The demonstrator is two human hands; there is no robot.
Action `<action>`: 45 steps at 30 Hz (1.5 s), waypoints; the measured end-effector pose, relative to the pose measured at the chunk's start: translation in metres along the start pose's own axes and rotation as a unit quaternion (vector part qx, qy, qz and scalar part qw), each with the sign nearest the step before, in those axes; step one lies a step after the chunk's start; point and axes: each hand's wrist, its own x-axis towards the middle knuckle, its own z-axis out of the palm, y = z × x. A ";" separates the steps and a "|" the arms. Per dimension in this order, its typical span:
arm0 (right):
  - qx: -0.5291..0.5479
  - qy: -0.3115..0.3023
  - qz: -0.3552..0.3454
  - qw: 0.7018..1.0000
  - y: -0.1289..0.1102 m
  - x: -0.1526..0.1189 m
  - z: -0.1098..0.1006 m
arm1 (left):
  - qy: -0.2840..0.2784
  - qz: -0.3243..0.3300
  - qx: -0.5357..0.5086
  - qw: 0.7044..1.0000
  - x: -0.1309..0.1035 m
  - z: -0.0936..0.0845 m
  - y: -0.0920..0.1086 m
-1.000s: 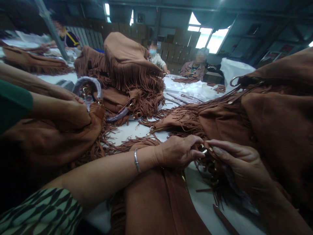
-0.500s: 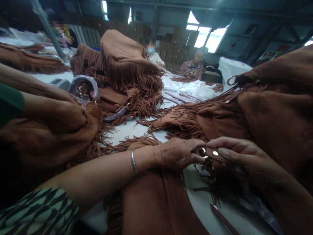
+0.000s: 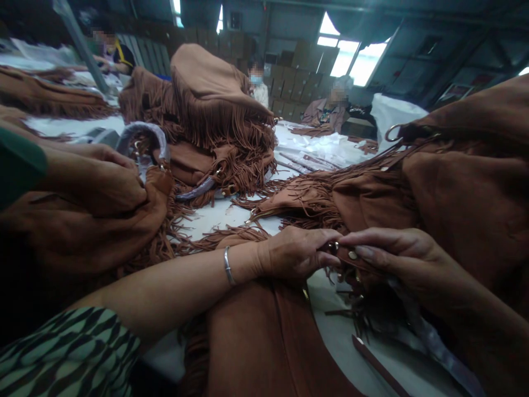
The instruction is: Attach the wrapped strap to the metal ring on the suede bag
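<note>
My left hand (image 3: 291, 253), with a silver bangle on its wrist, pinches a small metal ring (image 3: 334, 245) at the end of a brown leather strap (image 3: 346, 255). A round metal stud (image 3: 352, 255) shows on that strap. From the other side, my right hand (image 3: 397, 251) grips the strap between thumb and fingers, close to the stud. The fingertips of both hands nearly meet. Below my left forearm lies a brown suede bag (image 3: 248, 336) with a seam or zip line. A loose narrow leather strip (image 3: 378, 364) rests on the white table (image 3: 330, 325) below my right hand.
Fringed brown bags (image 3: 215, 82) are piled beyond my hands, and more bags (image 3: 458, 187) stand at right. On the left, a co-worker's hands (image 3: 103, 176) work on another bag (image 3: 103, 237) with a plastic-wrapped handle (image 3: 142, 132). Other people sit farther back, before stacked cartons (image 3: 285, 82).
Both my hands, with the strap between them, have shifted slightly up and to the left. The co-worker's hands at left have moved a little.
</note>
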 end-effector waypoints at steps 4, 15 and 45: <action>0.044 0.062 -0.027 0.997 0.013 -0.006 0.014 | 0.025 -0.025 -0.011 0.999 0.000 0.001 0.001; 0.065 0.081 0.016 0.994 0.016 -0.015 0.007 | -0.008 -0.050 -0.020 0.999 0.002 0.003 0.004; 0.059 0.247 -0.081 0.964 0.005 -0.014 0.046 | -0.049 -0.121 0.174 0.976 0.009 -0.003 0.011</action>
